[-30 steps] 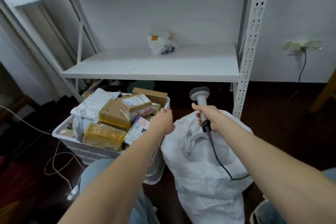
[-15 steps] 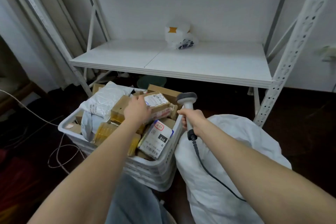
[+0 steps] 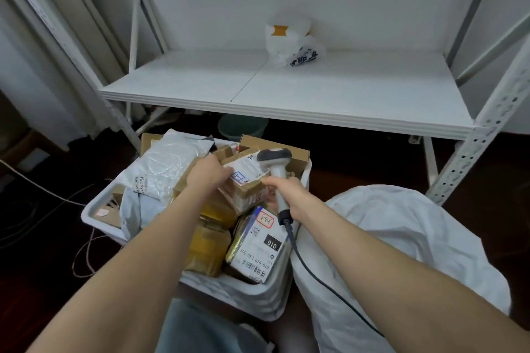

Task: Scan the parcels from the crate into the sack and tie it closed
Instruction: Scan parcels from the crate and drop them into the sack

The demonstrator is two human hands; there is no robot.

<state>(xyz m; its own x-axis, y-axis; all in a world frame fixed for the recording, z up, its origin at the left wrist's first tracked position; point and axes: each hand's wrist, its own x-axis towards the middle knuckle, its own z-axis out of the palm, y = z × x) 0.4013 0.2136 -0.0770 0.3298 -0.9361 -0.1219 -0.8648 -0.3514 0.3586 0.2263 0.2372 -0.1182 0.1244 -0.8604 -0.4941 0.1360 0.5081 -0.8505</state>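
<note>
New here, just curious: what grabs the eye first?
The white crate heaped with parcels, low in the middle. Over it the left hand grips a taped box while the right hand holds a scanner beside it. A white sack slumps to the right.

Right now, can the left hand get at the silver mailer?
Likely yes: silver mailer lies uncovered on top in the crate, right beside the left hand. But that hand grips the labelled box, so it must release first.

Counted: 1 crate [image 3: 266, 299], near left, w/ approx. 8 parcels [image 3: 258, 246] seen, exact no. not determinable. 1 sack [image 3: 415, 238], near right. 1 scanner [image 3: 276, 169]. 1 left hand [image 3: 208, 178] & 1 right hand [image 3: 289, 193]. 1 plastic bag [image 3: 292, 43] is seen on 1 far shelf [image 3: 315, 94].
</note>
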